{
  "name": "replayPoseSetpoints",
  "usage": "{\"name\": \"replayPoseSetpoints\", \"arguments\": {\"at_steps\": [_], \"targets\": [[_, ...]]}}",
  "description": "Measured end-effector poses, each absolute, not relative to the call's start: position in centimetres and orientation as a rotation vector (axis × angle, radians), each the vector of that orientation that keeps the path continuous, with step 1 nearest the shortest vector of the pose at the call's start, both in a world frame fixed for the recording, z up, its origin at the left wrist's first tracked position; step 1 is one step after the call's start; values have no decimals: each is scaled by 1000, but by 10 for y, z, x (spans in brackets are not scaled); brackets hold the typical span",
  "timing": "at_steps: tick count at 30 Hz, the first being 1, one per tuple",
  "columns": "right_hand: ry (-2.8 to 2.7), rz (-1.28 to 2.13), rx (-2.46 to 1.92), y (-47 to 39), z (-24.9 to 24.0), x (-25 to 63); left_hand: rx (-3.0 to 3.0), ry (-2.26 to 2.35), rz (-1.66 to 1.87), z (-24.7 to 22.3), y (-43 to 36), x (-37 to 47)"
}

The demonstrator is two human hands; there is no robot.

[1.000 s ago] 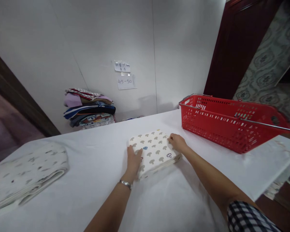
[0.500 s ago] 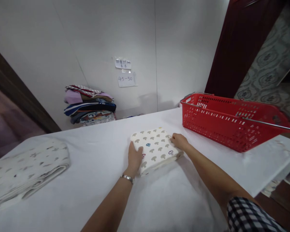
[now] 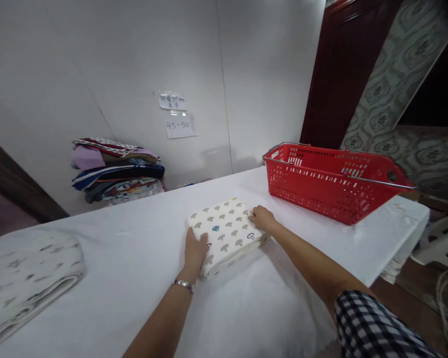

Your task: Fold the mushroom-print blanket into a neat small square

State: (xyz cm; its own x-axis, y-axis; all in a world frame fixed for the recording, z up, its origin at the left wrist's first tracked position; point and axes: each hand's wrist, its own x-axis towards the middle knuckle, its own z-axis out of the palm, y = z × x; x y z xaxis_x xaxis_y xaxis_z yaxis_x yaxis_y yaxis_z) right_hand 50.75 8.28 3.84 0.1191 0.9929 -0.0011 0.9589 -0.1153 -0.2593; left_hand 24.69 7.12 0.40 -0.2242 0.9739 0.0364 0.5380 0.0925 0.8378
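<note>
A folded white cloth with grey mushroom prints (image 3: 227,226) lies flat on the white-covered table (image 3: 134,258). At its left edge, my left hand (image 3: 196,248) grips the side, thumb on top and fingers mostly hidden beside it. My right hand (image 3: 262,218) has its fingers curled on the cloth's right edge. Over on the far left of the table rests a second folded white cloth with a scattered dark print (image 3: 33,273), which neither hand touches.
A red plastic basket (image 3: 313,186) with metal handles stands at the right of the table. Folded fabrics (image 3: 117,169) are piled at the back left by the wall. Paper signs (image 3: 179,126) hang on the wall; a white stool (image 3: 442,241) is at the far right.
The view has turned to the right, so the cloth, basket and fabric pile appear further left. Both hands keep the same places on the mushroom-print cloth.
</note>
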Motion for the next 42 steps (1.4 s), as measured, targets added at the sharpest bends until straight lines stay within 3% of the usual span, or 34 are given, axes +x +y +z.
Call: {"name": "replayPoseSetpoints", "arguments": {"at_steps": [19, 36, 42], "targets": [[-1926, 331, -2223, 92, 43, 507, 1409, 1848, 956, 7, 72, 246], [-2204, -54, -2086, 63, 42, 475, 1406, 1866, 947, 12, 70, 245], [-2200, 14, -2053, 57, 45, 463, 1407, 1872, 954, 12, 71, 244]]}}
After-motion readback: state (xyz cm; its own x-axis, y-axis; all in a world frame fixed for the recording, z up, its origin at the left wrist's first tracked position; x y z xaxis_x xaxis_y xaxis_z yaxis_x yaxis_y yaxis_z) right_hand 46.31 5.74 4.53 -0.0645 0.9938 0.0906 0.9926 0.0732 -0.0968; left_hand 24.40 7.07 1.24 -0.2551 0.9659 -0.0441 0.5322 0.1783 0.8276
